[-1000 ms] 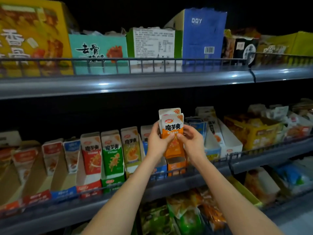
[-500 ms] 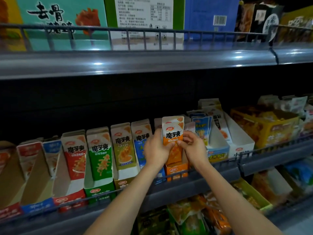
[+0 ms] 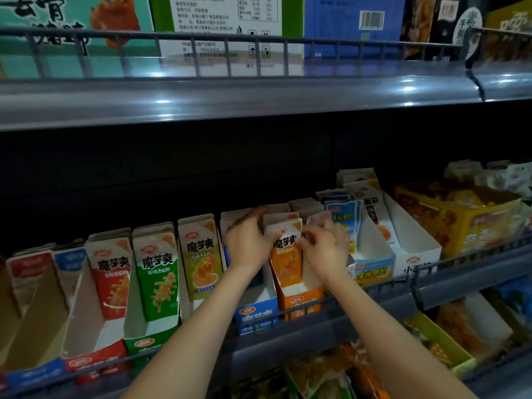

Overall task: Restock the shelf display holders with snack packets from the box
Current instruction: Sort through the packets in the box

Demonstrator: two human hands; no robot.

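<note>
A small stack of orange snack packets (image 3: 286, 256) stands in the orange display holder (image 3: 302, 300) on the middle shelf. My left hand (image 3: 249, 243) grips the stack's left edge, fingers curled over its top. My right hand (image 3: 325, 246) pinches the stack's right edge. The packets lean back inside the holder, with their lower ends behind its front wall. The blue holder (image 3: 254, 315) stands directly to the left, partly hidden by my left wrist. No supply box is in view.
Red (image 3: 110, 280), green (image 3: 157, 272) and yellow-green (image 3: 201, 260) packet holders stand to the left, light blue (image 3: 371, 269) and white (image 3: 414, 254) ones to the right. A wire rail (image 3: 331, 305) runs along the shelf front. The upper shelf (image 3: 230, 93) overhangs. Bagged snacks fill the shelf below.
Both hands have lowered the orange packets from above the holder down into it and pushed them back. The camera has moved closer to the shelf.
</note>
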